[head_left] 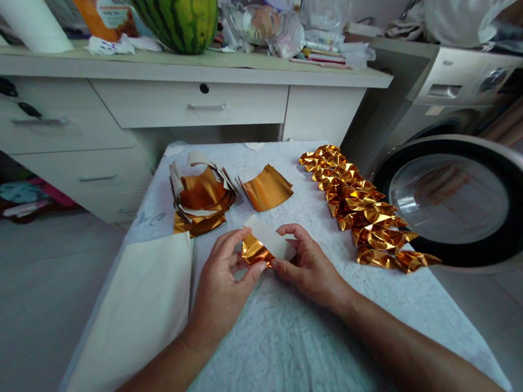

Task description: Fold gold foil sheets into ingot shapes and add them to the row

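A paper sheet (268,238), partly folded, held over a cloth-covered table (273,355) — the left hand (223,268) pinching its gold end, the right hand (312,268) gripping its pale edge — beyond it a stack of gold sheets (267,189), to the right rows of folded gold pieces (361,199).

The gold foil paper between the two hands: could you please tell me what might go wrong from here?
The gold foil paper, pinched by the left hand and the right hand, might tear. The folded gold pieces line the right edge of the table, so a bump could knock some off.
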`<state>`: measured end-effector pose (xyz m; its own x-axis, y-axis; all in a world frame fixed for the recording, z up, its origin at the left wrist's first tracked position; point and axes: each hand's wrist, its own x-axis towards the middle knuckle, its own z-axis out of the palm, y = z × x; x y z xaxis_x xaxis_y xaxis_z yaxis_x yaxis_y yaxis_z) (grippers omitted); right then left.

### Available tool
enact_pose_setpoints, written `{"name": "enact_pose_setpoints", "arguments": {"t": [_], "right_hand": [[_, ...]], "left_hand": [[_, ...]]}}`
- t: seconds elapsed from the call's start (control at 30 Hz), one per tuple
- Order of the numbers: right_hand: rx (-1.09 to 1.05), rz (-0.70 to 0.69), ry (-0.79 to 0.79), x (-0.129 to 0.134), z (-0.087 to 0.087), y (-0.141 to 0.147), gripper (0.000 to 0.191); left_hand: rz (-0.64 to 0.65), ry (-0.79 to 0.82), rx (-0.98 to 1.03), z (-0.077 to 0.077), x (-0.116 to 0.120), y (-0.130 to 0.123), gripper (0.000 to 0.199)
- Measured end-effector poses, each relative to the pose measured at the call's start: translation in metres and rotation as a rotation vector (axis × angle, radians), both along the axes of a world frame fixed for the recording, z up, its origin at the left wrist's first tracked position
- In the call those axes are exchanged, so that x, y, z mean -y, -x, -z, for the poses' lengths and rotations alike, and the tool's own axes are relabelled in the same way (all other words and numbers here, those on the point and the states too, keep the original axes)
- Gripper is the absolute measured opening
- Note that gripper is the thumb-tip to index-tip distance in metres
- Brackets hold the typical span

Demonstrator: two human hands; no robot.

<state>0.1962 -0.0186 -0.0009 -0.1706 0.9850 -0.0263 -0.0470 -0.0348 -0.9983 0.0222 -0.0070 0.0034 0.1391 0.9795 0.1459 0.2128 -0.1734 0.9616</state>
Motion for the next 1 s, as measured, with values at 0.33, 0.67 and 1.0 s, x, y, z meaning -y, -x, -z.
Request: {"name": "enact_pose_setpoints", "arguments": {"t": [0.33, 0.67, 1.0], "right_hand": [[0.316, -0.087, -0.182, 0.006, -0.005, -0.004, 0.057], [0.699, -0.090, -0.461, 0.005, -0.001, -0.011, 0.039], [0.663, -0.106, -0.583, 0.003, -0.009, -0.014, 0.036]], "left_hand": [[0.016, -0.017, 0.014, 0.012, -0.010, 0.010, 0.036], [0.023, 0.123, 0.047, 0.008, -0.010, 0.007, 0.031], [0.074, 0.082, -0.039, 0.007, -0.013, 0.009, 0.029]]}}
